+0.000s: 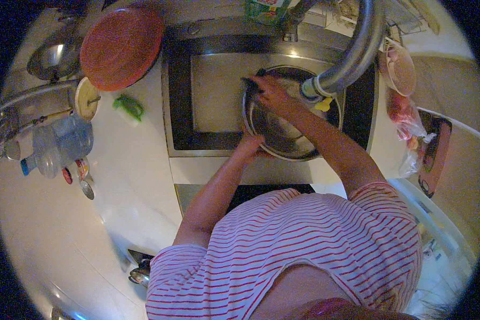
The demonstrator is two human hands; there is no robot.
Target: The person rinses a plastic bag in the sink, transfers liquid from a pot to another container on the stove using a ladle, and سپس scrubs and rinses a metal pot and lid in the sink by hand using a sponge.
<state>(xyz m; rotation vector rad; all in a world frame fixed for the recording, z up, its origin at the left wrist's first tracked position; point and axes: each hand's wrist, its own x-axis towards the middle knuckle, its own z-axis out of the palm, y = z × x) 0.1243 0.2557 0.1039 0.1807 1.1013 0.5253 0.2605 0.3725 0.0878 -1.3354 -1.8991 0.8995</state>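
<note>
A round, shiny metal pot [292, 148] sits tilted in the sink [220, 92], under the faucet. My left hand [254, 145] grips its near left rim, with the fingers partly hidden beneath it. At the far left rim, my right hand [273, 94] is closed around a small dark thing [250, 85]. Blur keeps me from telling whether that is a scrubber or a part of the pot. The thick faucet spout [356, 60] hangs over the pot's right side, with a yellow piece [323, 105] at its tip.
Left of the sink are a red round basin [122, 50], a green-and-white sponge or cloth [129, 108], a round wooden lid [87, 99] and clear plastic bottles [64, 140]. A green bottle [268, 10] stands behind the sink. On the right are a pale bowl [400, 70] and plastic bags [408, 120].
</note>
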